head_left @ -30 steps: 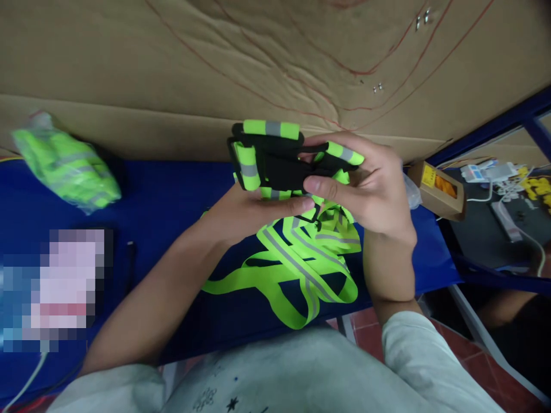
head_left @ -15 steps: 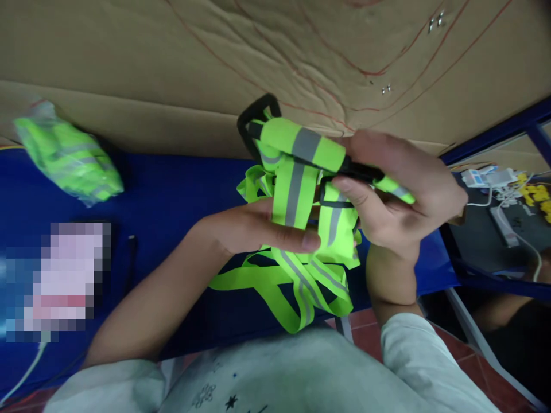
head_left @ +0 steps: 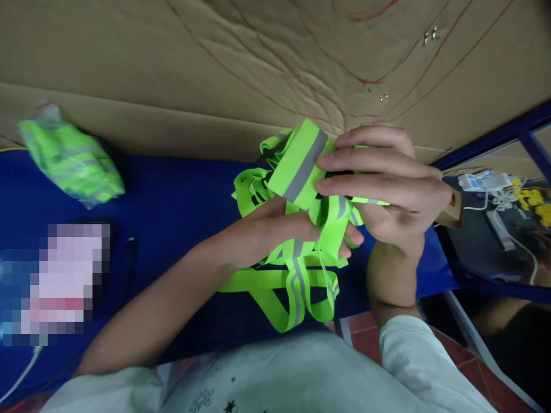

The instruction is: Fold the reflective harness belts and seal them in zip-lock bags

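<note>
Neon-green reflective straps (head_left: 297,287) with grey stripes are bunched between my hands, loose loops hanging over the blue table. My left hand (head_left: 279,229) closes round the bunch from the left, its thumb across the front and fingertips showing on the far side. From the right, my right hand (head_left: 383,172) presses its fingers over a wide folded section of strap (head_left: 303,163) at the top of the bundle. The black buckles are mostly hidden by the folds and my fingers.
A clear bag of green straps (head_left: 71,158) lies at the left back of the blue table (head_left: 172,189). Nearer stands a blurred-out phone-like device (head_left: 64,275) with a white cable. Brown cardboard (head_left: 215,69) rises behind; a rack with white and yellow items (head_left: 495,183) stands at right.
My right hand has turned over, fingers now lying across the front of the strap. The folded section has swung over, and the large black buckle is out of sight.
</note>
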The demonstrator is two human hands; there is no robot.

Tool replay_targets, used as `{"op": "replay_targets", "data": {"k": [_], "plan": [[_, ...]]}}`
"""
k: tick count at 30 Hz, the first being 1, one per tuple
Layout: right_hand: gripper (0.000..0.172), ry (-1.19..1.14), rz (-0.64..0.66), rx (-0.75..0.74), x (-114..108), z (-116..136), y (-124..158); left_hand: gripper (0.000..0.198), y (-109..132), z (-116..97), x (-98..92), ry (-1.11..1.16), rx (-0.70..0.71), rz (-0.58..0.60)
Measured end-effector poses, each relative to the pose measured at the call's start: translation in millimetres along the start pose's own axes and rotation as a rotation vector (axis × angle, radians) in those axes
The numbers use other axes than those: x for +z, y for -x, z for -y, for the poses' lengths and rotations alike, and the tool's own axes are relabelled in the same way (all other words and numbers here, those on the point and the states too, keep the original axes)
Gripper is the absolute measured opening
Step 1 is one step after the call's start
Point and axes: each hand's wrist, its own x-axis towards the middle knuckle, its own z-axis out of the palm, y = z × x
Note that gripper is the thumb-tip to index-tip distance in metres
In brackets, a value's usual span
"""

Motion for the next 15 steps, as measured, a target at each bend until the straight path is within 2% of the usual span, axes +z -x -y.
{"op": "replay_targets", "data": {"k": [6, 11, 13, 15], "plan": [[0.027, -0.016, 0.001, 0.038, -0.7, -3.2, 1.5, 0.013, 4.0, -8.6, 8.7, -0.175, -0.039, -0.084], [0.032, -0.011, 0.016, 0.066, -1.7, 0.6, 5.2, 0.024, -0.1, -3.0, 1.4, -0.409, 0.03, -0.259], [0.036, 0.004, -0.022, 0.023, -0.2, -1.1, 6.0, 0.028, -1.2, -3.1, -3.9, -0.475, 0.067, -0.253], [0.042, 0.015, -0.079, -0.048, 1.7, -4.2, 5.6, 0.03, -1.2, -5.1, -8.1, -0.504, 0.065, -0.187]]}}
